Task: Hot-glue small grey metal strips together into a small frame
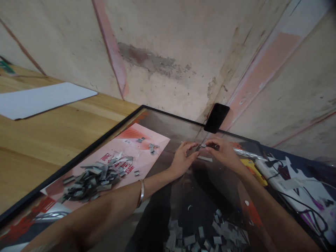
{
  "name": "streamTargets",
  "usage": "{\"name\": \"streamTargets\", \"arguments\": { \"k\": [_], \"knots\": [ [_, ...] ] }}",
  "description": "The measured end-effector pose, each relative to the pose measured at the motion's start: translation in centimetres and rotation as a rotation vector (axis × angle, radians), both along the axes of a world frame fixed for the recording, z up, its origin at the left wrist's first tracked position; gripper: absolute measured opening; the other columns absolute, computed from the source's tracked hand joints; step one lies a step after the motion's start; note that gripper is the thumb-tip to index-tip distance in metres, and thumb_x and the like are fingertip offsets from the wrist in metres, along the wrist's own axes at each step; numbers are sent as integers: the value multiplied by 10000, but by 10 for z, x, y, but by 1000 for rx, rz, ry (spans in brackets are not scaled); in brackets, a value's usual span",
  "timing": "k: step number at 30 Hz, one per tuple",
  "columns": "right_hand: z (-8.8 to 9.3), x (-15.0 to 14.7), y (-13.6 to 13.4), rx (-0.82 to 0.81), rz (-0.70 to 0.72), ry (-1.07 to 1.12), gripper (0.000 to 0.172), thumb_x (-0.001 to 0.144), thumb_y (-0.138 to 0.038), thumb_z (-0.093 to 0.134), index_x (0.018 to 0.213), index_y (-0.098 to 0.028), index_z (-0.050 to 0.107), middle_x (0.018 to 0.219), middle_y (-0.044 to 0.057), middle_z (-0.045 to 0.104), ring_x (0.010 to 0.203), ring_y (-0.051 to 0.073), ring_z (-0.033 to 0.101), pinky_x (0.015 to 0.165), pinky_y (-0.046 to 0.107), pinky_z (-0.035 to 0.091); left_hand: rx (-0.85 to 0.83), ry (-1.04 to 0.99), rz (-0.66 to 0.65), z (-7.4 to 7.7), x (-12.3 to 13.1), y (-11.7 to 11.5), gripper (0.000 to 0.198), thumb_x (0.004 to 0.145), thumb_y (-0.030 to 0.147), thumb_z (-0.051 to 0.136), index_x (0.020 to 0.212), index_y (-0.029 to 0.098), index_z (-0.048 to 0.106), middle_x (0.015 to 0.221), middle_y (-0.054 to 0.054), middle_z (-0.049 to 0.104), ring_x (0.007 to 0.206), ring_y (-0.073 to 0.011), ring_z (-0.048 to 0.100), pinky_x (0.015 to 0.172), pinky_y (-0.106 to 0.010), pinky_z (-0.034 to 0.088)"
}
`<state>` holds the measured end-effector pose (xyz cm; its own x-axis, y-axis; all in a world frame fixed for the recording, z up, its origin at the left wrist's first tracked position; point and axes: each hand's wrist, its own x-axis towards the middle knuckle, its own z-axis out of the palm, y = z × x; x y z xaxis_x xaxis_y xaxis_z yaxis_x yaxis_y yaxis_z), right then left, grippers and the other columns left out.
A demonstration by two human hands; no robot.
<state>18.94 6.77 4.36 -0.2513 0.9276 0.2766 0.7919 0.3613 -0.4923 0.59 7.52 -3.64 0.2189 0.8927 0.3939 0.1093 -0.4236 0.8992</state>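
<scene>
Over the glossy dark tabletop [162, 217], my left hand [183, 157] pinches a small grey piece [198, 148] between thumb and fingers. My right hand [222, 150] meets it from the other side, its fingertips closed on a small grey-white piece [203, 145]. Both pieces are too small to name, and fingers partly cover them. A short whitish strip [204, 159] lies on the table just below my fingertips. To the left, a heap of small dark grey pieces [97, 176] rests on a pink printed sheet [157, 136]. Many lighter grey pieces [190, 240] lie near the front edge.
A black phone [217, 117] leans against the wall behind my hands. On the right are a yellow object [253, 171], a white power strip [273, 182] and loose cables [301, 196]. A wooden surface [99, 112] with a white sheet [49, 99] extends on the left.
</scene>
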Motion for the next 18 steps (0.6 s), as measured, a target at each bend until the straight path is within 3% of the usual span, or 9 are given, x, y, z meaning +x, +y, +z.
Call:
{"name": "streamTargets", "arguments": {
  "k": [18],
  "knots": [
    [-2, -2, 6, -18, 18, -30, 136, 786, -268, 619, 889, -221, 694, 885, 41, 672, 817, 183, 589, 711, 307, 427, -6, 18, 8, -2, 1, 1, 288, 848, 266, 591, 1127, 217, 638, 1059, -69, 611, 939, -181, 562, 765, -296, 462]
  ]
}}
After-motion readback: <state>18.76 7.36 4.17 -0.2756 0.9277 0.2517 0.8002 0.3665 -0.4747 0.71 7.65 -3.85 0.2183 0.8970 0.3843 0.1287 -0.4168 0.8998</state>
